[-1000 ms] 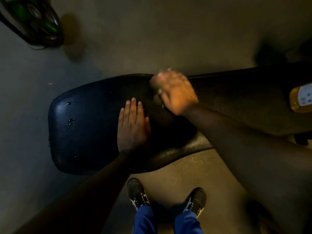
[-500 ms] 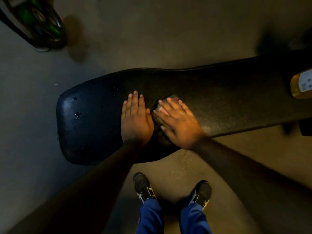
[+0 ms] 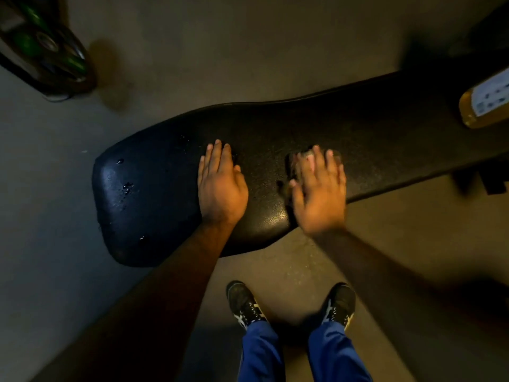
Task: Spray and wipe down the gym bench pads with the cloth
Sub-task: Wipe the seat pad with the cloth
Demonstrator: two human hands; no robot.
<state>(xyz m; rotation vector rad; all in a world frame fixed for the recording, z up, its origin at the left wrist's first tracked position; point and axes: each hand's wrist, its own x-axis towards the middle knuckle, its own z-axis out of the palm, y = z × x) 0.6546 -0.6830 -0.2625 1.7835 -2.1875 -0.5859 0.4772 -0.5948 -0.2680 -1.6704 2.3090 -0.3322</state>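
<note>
- Two bare hands lie on the black bench pad (image 3: 371,139), which runs from lower left to the far right over a dull concrete floor (image 3: 248,51).
- Far left, a dark weight plate with green markings (image 3: 46,48) sits on the floor, well apart from the pad.
- Several spray droplets (image 3: 127,186) bead on the pad's wide left end.
- Next, the left hand (image 3: 220,186) rests flat, palm down, fingers straight and together, holding nothing.
- Just right of it, the right hand (image 3: 319,188) presses flat with fingers spread on a small pale cloth (image 3: 296,161); the cloth is mostly hidden beneath it, pinned to the pad rather than clasped.
- Near the camera, two black sneakers (image 3: 246,304) and blue trousers (image 3: 261,354) stand beside the pad.
- Far right, an amber bottle with a white label (image 3: 484,106) lies on the pad.
</note>
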